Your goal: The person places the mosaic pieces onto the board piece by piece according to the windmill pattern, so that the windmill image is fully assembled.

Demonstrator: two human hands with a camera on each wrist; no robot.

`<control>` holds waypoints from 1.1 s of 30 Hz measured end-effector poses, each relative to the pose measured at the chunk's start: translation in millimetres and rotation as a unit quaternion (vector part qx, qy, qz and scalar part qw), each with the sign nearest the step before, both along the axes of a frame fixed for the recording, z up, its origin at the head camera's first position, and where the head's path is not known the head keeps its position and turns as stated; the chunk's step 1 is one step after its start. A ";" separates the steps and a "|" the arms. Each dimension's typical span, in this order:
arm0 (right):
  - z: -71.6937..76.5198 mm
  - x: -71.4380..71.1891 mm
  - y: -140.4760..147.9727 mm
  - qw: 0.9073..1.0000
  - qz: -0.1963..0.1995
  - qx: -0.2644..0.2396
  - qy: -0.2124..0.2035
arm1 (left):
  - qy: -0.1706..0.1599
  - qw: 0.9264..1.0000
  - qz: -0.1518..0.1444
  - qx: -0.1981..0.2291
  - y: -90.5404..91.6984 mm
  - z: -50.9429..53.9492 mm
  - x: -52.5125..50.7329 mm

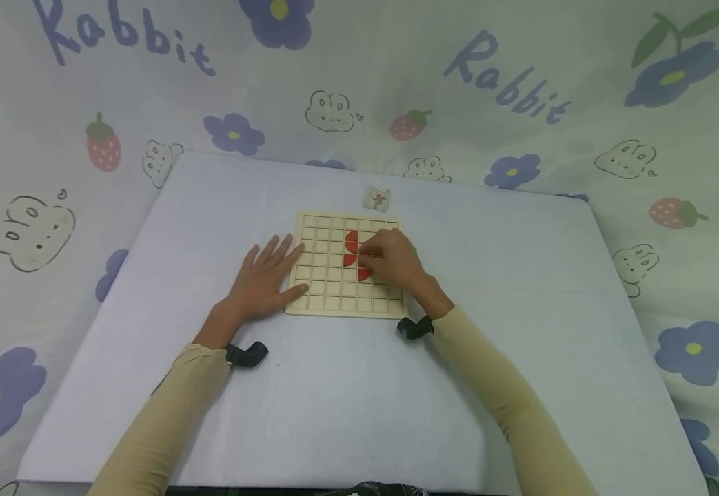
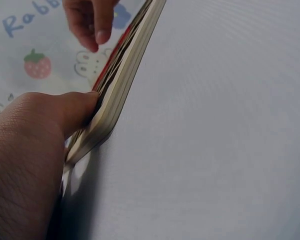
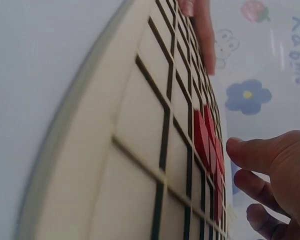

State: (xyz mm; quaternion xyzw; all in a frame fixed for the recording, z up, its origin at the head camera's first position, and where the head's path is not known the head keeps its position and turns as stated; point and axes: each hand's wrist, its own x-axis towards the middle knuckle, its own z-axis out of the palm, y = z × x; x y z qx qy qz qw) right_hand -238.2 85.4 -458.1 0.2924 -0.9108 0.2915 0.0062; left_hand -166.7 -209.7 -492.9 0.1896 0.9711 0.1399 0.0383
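On brd [image 1: 333, 287], red pcs [image 1: 351, 241] nr R fingers [image 1: 379, 242]

Under the right hand [image 1: 391, 258], some cells of the wooden grid board [image 1: 328, 288] were hidden, and the green speck [image 1: 414, 251] beside its knuckles and the patterned scrap's [image 1: 376, 199] markings beyond it were too small to tell.

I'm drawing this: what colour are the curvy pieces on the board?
The curvy pieces that show are red, clearest in the head view.
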 end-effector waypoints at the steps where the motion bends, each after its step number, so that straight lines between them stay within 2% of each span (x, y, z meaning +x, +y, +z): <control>1: 1.6 0.0 5.3 1.000 -0.013 0.003 -0.008 | -0.001 1.000 0.000 0.000 0.3 0.2 0.1; 5: 3.6 -0.9 29.5 0.998 -0.060 0.013 -0.032 | -0.004 1.000 0.001 -0.003 0.9 0.3 -0.2; 10: 4.2 -1.3 61.3 0.994 -0.098 0.007 -0.053 | -0.002 1.000 0.000 0.000 1.0 -1.1 -1.1; 16: 0.8 3.5 87.3 0.984 -0.152 0.014 -0.089 | 0.001 1.000 -0.002 0.001 0.7 -1.5 -1.6; 24: -9.8 6.6 96.0 0.980 -0.165 0.019 -0.111 | 0.010 1.000 -0.002 0.009 1.1 -0.3 -1.3; 29: -6.9 8.3 93.3 0.970 -0.214 0.039 -0.106 | 0.010 1.000 -0.003 0.012 1.6 -0.1 -1.3; 33: -0.1 12.6 86.1 0.965 -0.221 0.066 -0.121 | 0.008 1.000 -0.003 0.007 0.6 -1.8 -2.2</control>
